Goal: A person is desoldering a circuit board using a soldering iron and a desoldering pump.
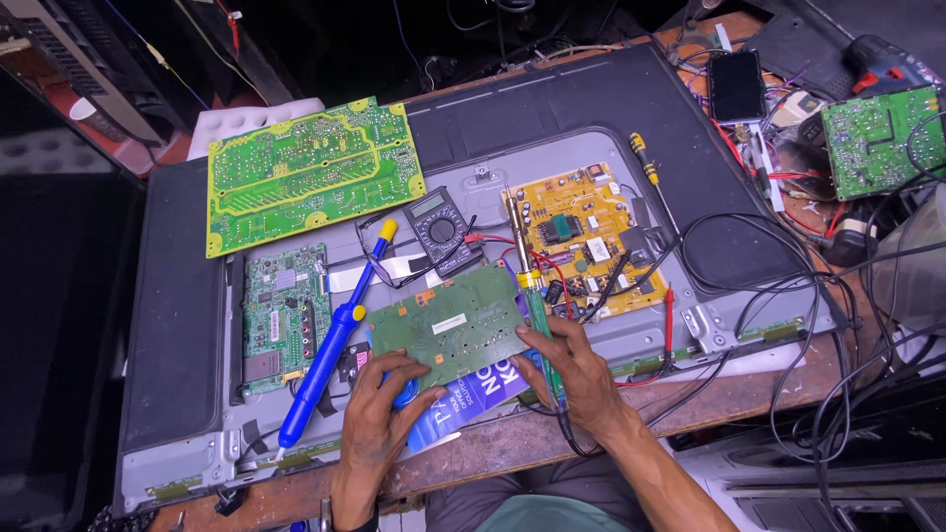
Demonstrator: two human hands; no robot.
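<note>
Fingers (540, 340) hide soldering iron (537, 325) grip, board (448, 323) edge

Left hand (379, 409) steadying green circuit board (448, 325), right hand (572, 369) gripping soldering iron (537, 315), blue desoldering pump (330, 345) beside.

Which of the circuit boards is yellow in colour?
The yellow board lying right of the multimeter. The others are all green, including the small green board under the person's hands.

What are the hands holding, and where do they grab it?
The right hand holds a soldering iron by its green handle. The left hand steadies the green circuit board at its near edge.
</note>
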